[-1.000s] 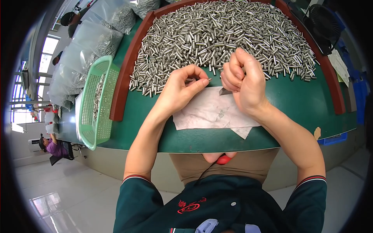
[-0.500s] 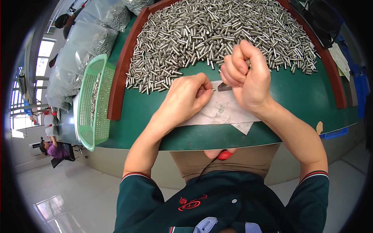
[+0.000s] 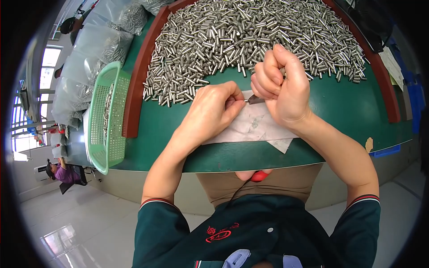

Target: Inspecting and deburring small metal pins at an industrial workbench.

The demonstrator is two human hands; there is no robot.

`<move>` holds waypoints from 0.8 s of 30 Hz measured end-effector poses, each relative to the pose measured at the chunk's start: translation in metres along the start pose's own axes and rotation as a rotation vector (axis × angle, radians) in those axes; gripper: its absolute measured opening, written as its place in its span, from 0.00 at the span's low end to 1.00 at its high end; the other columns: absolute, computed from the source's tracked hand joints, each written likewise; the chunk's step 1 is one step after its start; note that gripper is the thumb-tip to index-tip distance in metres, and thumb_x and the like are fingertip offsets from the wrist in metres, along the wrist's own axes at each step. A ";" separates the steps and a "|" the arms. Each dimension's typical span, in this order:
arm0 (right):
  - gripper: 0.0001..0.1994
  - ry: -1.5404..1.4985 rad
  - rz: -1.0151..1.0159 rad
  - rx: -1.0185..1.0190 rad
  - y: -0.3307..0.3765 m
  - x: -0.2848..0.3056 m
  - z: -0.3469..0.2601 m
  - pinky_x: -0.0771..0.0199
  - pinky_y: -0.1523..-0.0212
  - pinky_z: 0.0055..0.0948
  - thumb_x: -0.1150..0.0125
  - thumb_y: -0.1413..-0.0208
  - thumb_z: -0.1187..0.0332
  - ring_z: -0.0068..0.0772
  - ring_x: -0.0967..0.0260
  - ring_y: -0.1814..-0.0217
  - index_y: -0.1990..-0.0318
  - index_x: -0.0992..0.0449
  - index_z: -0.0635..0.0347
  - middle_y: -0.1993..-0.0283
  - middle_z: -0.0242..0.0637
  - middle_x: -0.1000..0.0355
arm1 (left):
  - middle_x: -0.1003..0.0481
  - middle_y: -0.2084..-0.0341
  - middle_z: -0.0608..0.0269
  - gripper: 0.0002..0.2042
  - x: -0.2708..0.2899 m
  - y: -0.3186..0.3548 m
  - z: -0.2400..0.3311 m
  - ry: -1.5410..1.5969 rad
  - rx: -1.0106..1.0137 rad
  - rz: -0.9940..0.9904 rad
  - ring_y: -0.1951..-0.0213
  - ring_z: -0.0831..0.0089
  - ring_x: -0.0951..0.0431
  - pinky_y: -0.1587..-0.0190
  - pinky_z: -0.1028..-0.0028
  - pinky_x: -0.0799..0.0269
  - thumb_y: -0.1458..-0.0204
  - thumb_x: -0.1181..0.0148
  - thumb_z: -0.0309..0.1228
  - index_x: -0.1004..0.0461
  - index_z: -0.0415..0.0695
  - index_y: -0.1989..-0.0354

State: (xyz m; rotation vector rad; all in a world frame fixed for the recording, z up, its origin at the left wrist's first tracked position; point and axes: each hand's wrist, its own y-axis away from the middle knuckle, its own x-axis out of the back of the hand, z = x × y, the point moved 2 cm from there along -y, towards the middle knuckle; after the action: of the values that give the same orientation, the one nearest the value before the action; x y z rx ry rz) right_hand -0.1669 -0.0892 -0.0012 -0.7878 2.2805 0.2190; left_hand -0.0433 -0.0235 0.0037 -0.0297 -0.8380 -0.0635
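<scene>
The left hand (image 3: 210, 109) pinches a small metal pin (image 3: 246, 101) between thumb and forefinger, above the pale cloth (image 3: 254, 125) on the green counter (image 3: 344, 107). The right hand (image 3: 283, 87), curled closed, grips a dark blade (image 3: 255, 99), its tip beside the pin; contact I cannot tell. Behind lies a heap of metal pins (image 3: 250, 40).

Red stitched characters (image 3: 211, 230) beside red oval emblem (image 3: 218, 236) on dark green shirt (image 3: 272, 214), lower middle of frame. No other text legible.
</scene>
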 end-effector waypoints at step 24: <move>0.21 0.129 0.042 0.042 0.002 -0.010 0.003 0.63 0.86 0.21 0.68 0.43 0.60 0.17 0.66 0.89 0.88 0.51 0.52 0.92 0.25 0.56 | 0.33 0.89 0.55 0.05 0.002 -0.001 -0.001 0.047 0.026 -0.001 0.85 0.64 0.31 0.79 0.70 0.37 0.60 0.45 0.25 0.32 0.36 0.79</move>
State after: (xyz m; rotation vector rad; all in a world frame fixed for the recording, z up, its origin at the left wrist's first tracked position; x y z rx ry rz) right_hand -0.1602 -0.0820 0.0036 -0.7519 2.4162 0.1427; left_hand -0.0411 -0.0246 0.0049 -0.0032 -0.7917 -0.0537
